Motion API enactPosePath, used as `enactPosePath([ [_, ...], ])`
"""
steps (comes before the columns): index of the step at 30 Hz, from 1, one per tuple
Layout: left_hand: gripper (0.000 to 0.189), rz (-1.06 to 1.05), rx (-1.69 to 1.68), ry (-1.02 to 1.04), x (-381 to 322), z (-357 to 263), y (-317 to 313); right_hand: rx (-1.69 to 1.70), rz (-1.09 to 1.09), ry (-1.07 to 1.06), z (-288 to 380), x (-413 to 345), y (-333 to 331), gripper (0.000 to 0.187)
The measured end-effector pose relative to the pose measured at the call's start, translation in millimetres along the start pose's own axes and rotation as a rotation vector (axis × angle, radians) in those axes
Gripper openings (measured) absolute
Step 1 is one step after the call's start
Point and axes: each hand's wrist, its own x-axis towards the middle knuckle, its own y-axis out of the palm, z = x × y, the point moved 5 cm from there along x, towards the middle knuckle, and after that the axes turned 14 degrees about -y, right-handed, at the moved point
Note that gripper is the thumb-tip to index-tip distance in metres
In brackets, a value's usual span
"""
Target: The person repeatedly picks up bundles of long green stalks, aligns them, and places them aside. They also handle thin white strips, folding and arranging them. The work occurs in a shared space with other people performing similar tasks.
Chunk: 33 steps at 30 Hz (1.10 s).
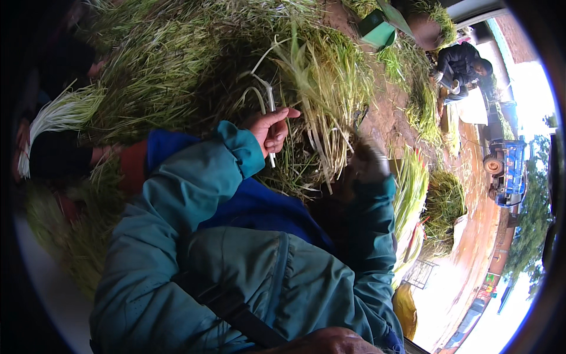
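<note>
My left hand is closed around a few slim white stalks with bent tops, its index finger pointing out to the right. A teal sleeve covers that arm up to the wrist. My right hand is blurred and seems to wear a pale glove. It is beside the lower end of a pile of long yellow-green leafy stalks; whether it grips any of them is not clear. Loose leaves and stems lie beneath my left hand, beyond the blue cloth over my lap.
A broad heap of greens spreads ahead and left. At the far left, another person's hand touches a white-stemmed bundle. A green box stands at upper right. Beyond are a bent-over person, more greens and a blue vehicle.
</note>
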Motion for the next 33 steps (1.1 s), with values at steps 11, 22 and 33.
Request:
enactPosePath([
  [11,0.035,-0.291,0.132,0.043,0.3,6.0,-19.5,-0.037,0.07,-0.215,-56.8,-12.9,43.9,0.04],
  [22,0.021,-0.351,0.149,0.028,8.7,16.3,-36.5,-0.35,0.254,0.03,-120.0,-16.6,70.0,0.032],
  [33,0.021,-0.423,0.484,0.103,4.1,20.9,-12.5,-0.044,-0.026,-0.23,-73.1,41.1,80.5,0.021],
])
